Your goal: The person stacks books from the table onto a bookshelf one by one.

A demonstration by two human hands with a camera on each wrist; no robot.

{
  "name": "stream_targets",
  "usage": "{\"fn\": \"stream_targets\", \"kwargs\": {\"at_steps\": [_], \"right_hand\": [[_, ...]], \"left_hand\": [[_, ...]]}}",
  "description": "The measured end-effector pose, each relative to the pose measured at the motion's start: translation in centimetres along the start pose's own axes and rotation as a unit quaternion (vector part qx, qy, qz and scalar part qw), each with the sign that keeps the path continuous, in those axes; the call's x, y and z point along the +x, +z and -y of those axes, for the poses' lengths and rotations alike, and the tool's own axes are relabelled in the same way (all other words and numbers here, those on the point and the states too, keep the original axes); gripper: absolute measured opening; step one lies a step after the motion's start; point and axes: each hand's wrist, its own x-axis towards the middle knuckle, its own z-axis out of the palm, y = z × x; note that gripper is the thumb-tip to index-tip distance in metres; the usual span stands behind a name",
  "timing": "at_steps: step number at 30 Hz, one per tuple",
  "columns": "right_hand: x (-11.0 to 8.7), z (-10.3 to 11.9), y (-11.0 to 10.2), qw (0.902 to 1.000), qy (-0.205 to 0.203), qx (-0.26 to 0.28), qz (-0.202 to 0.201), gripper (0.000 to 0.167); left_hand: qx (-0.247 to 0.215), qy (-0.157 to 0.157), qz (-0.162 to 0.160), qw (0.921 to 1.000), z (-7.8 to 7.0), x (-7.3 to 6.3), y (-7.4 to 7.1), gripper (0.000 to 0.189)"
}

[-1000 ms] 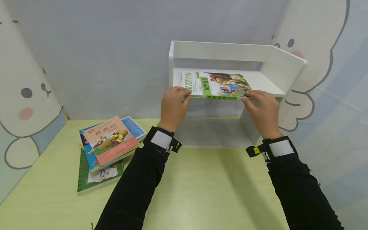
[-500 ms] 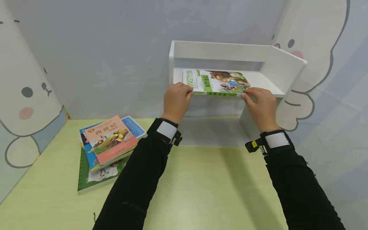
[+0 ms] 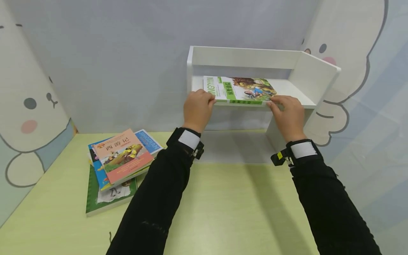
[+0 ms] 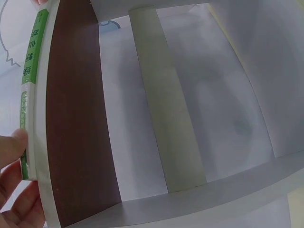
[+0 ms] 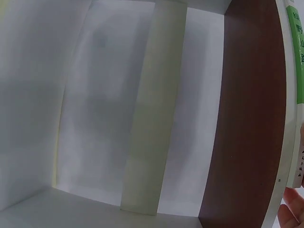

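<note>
Both ends in hand! The lion-covered storybook (image 3: 242, 92) is laid flat on the upper level of the white bookshelf (image 3: 294, 91), its near left corner pinched by the left hand (image 3: 198, 109), its near right by the right hand (image 3: 289, 115), neither closer. Its long axis is set side to side, its body stretched rearward from the grip; the green-and-white spine is turned frontward.

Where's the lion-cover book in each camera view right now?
Head: lion-cover book above and right of centre, between left hand and right hand.
Left wrist: its spine along the left edge.
Right wrist: its spine along the right edge, partly cut off.
Shared landmark: the shelf's white front edge, alongside that spine.
</note>
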Motion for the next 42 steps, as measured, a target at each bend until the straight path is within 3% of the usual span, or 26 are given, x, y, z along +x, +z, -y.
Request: {"fn": "stream_targets", "kwargs": {"at_steps": [10, 20, 29, 35, 42], "right_hand": [[0.2, -0.1, 0.5, 0.9998, 0.009, -0.018, -0.006, 0.03], [0.1, 0.1, 0.8, 0.9997, 0.013, -0.022, -0.005, 0.03], [-0.3, 0.1, 0.9, 0.9999, 0.01, -0.006, 0.009, 0.037], [-1.1, 1.0, 1.3, 0.9988, 0.024, 0.029, 0.031, 0.049], [-3.3, 3.1, 1.9, 0.9931, 0.054, 0.104, 0.004, 0.049]], "left_hand": [[0.014, -0.029, 0.013, 0.9994, -0.2, 0.4, 0.4, 0.019], [0.007, -0.034, 0.007, 0.9994, -0.1, 0.2, 0.5, 0.018], [0.0, 0.003, 0.021, 0.9998, 0.4, -0.3, 0.6, 0.02], [0.015, 0.051, 0.045, 0.9976, 0.9, -1.3, -0.2, 0.033], [-0.002, 0.083, 0.057, 0.9949, 1.1, -3.2, -0.2, 0.04]]}}
